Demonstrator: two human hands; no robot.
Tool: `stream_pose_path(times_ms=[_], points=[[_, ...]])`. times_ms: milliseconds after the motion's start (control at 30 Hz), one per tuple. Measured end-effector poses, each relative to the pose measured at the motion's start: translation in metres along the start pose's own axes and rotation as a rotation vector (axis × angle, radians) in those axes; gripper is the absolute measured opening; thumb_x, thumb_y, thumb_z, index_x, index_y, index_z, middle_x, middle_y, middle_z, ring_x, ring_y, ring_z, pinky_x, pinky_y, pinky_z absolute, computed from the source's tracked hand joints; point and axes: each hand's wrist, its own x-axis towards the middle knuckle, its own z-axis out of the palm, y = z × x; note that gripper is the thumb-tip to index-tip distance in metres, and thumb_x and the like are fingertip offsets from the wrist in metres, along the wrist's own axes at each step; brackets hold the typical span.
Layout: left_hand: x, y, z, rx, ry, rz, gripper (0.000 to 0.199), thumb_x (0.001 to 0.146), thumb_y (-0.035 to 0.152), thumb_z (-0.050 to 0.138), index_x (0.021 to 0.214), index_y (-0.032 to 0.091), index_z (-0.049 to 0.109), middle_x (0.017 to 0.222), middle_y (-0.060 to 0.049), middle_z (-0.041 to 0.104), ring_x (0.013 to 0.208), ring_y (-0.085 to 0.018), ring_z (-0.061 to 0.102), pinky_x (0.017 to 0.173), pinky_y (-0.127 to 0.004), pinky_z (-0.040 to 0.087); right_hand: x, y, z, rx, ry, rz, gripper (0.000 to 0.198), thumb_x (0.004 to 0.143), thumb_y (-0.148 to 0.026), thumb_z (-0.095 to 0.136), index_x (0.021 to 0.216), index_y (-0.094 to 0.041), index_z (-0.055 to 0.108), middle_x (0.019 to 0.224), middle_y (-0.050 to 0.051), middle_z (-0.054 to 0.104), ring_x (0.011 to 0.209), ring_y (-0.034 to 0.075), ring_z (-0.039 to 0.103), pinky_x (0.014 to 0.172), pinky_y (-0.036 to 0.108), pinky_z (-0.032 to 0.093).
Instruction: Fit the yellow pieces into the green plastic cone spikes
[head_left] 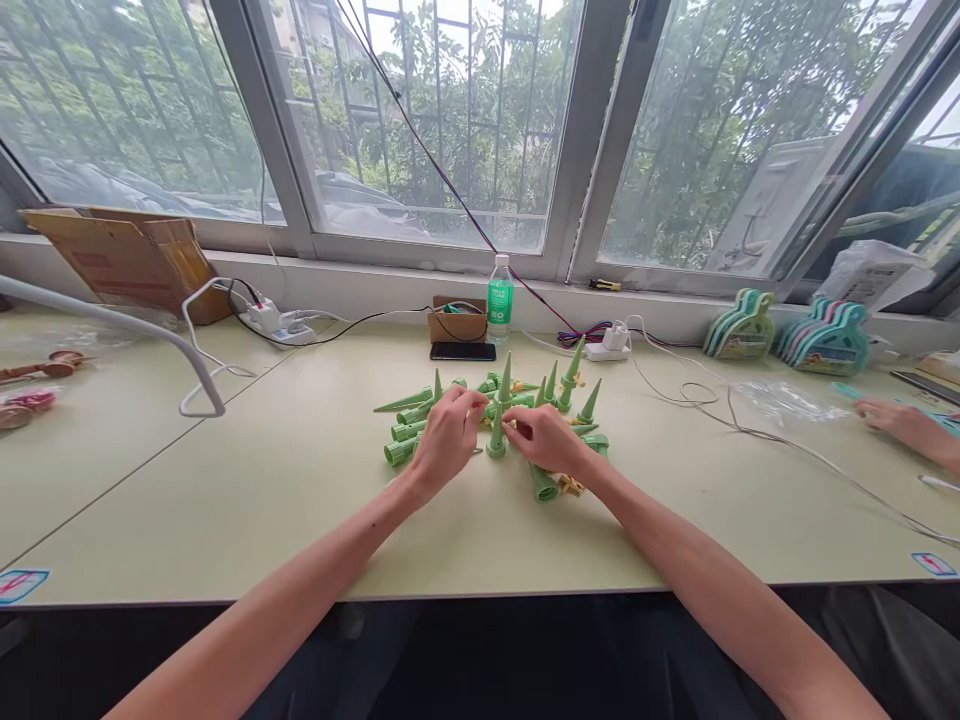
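Observation:
A green plastic cone spike [496, 438] stands upright between my two hands, its point up and its wide collar on the table. My left hand [448, 436] is closed, its thumb and forefinger together just left of and above that spike. On the other side, my right hand [549, 438] has its fingertips pinched close against the spike's side. What either pinch holds is too small to make out. Another upright cone spike [505, 380] stands right behind. Green tubes [405, 432] lie left of my left hand, and a threaded one [545, 486] lies below my right hand with small yellow parts [571, 485].
Behind the pile are a phone [463, 351], a small cardboard box [457, 325] and a water bottle [500, 300]. Power strips [609, 345] trail cables rightward. A grey curved rod [150, 325] reaches in from the left. Another person's hand [900, 422] rests at far right.

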Motion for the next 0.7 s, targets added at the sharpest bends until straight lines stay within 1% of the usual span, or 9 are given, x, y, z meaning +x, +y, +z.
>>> stream_pose_path(times_ms=[100, 200, 300, 367, 533, 700], points=[[0.001, 0.003, -0.002, -0.048, 0.068, 0.001, 0.016, 0.094, 0.022, 0.049, 0.09, 0.018, 0.064, 0.089, -0.002, 0.06, 0.053, -0.007, 0.049, 0.056, -0.023, 0.043, 0.0, 0.0, 0.001, -0.004, 0.003, -0.011, 0.014, 0.086, -0.016, 0.055, 0.086, -0.016, 0.069, 0.049, -0.006, 0.046, 0.046, 0.008, 0.037, 0.054, 0.021, 0.034], [0.001, 0.008, -0.005, -0.101, 0.165, 0.012, 0.014, 0.093, 0.024, 0.051, 0.09, 0.018, 0.064, 0.088, -0.001, 0.061, 0.045, -0.004, 0.043, 0.05, -0.022, 0.04, 0.0, 0.0, 0.002, -0.005, 0.006, -0.012, 0.014, 0.085, -0.015, 0.055, 0.086, -0.016, 0.07, 0.048, -0.007, 0.044, 0.046, 0.008, 0.036, 0.053, 0.021, 0.033], [0.001, 0.013, -0.008, -0.123, 0.263, 0.027, 0.013, 0.093, 0.026, 0.053, 0.092, 0.018, 0.064, 0.09, -0.002, 0.062, 0.044, -0.003, 0.046, 0.047, -0.02, 0.038, 0.001, 0.001, 0.003, -0.001, 0.013, -0.008, 0.014, 0.085, -0.015, 0.056, 0.086, -0.016, 0.07, 0.047, -0.007, 0.044, 0.045, 0.007, 0.035, 0.053, 0.021, 0.032], [0.001, 0.015, -0.009, -0.134, 0.306, 0.033, 0.012, 0.092, 0.027, 0.054, 0.092, 0.018, 0.062, 0.088, -0.001, 0.061, 0.044, -0.003, 0.049, 0.045, -0.019, 0.038, 0.001, 0.001, 0.004, 0.003, 0.025, -0.008, 0.014, 0.085, -0.016, 0.056, 0.086, -0.017, 0.07, 0.048, -0.007, 0.044, 0.045, 0.007, 0.035, 0.053, 0.021, 0.033], [-0.002, 0.02, -0.009, -0.161, 0.328, 0.054, 0.011, 0.091, 0.028, 0.055, 0.095, 0.018, 0.056, 0.082, 0.001, 0.06, 0.044, -0.003, 0.052, 0.044, -0.017, 0.038, 0.001, 0.0, 0.003, 0.018, 0.105, 0.0, 0.016, 0.087, -0.02, 0.054, 0.086, -0.017, 0.069, 0.049, -0.006, 0.045, 0.046, 0.008, 0.036, 0.052, 0.021, 0.034], [-0.004, 0.022, -0.007, -0.165, 0.308, 0.103, 0.005, 0.089, 0.023, 0.055, 0.092, 0.018, 0.055, 0.076, 0.003, 0.059, 0.04, -0.001, 0.048, 0.044, -0.017, 0.037, 0.0, -0.005, 0.0, 0.067, 0.316, -0.017, 0.018, 0.089, -0.024, 0.053, 0.084, -0.016, 0.068, 0.048, -0.007, 0.044, 0.043, 0.007, 0.037, 0.05, 0.02, 0.036]])
